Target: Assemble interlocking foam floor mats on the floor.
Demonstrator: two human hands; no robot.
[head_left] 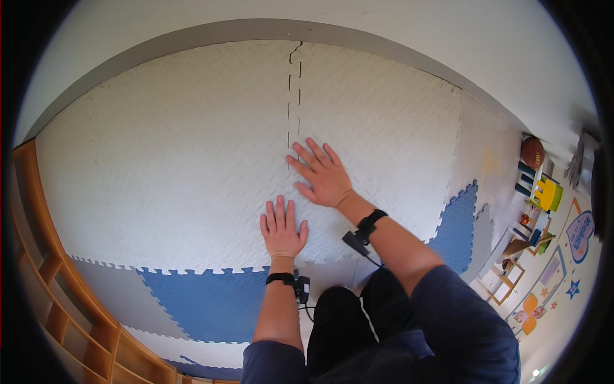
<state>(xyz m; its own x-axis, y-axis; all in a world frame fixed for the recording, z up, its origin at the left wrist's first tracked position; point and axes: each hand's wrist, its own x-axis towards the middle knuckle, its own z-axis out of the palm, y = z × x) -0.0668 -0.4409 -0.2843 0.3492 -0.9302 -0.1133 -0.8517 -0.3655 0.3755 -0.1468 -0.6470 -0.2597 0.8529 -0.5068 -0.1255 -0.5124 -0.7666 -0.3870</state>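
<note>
Right hand (326,182) held open, fingers spread; left hand (283,240) opened too, nothing gripped. White mats (185,153) laid beneath both. Seam (294,96) beyond right hand best pressed evenly, palms flat.

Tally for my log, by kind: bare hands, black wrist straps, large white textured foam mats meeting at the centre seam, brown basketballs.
Left hand and right hand: 2
Black wrist straps: 2
White textured foam mats at the centre seam: 2
Brown round basketball: 1
Total: 7
</note>
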